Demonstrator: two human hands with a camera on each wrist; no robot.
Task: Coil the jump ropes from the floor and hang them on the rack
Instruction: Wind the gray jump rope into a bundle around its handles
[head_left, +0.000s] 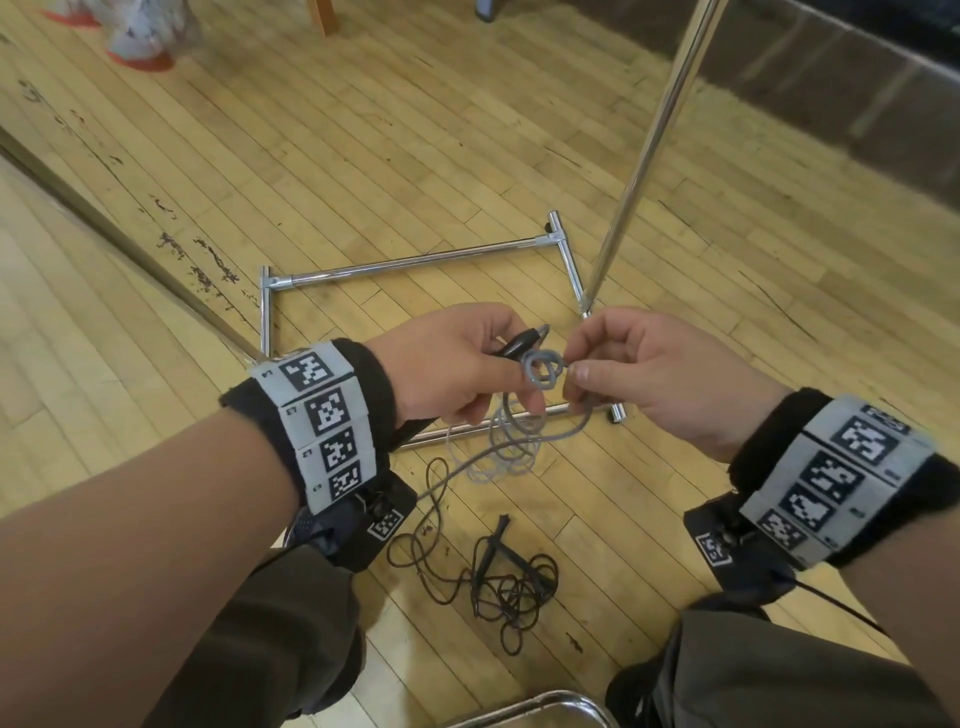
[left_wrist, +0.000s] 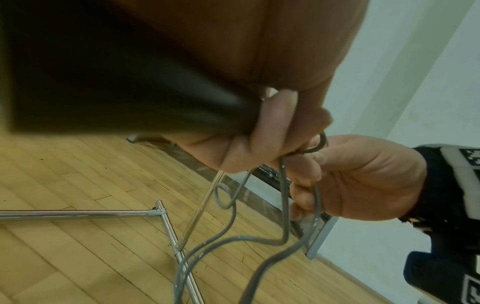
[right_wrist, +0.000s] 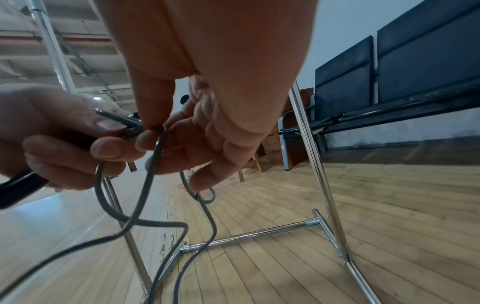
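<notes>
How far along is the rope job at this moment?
Nothing shows as hung yet. In hand: the left hand grips the grey rope by its black handle while the right hand pinches small loops. Left: the black rope lies tangled on the floor, and both go on the rack.

Head camera looks steeply down over both forearms at the wooden floor (head_left: 363, 156). Left wrist camera sits tight under its palm, facing across to the right hand (left_wrist: 363, 181). Right wrist camera peers low past its fingers (right_wrist: 207, 144). All three share the chrome rack base (head_left: 415, 262) and grey rope (head_left: 543, 371).
</notes>
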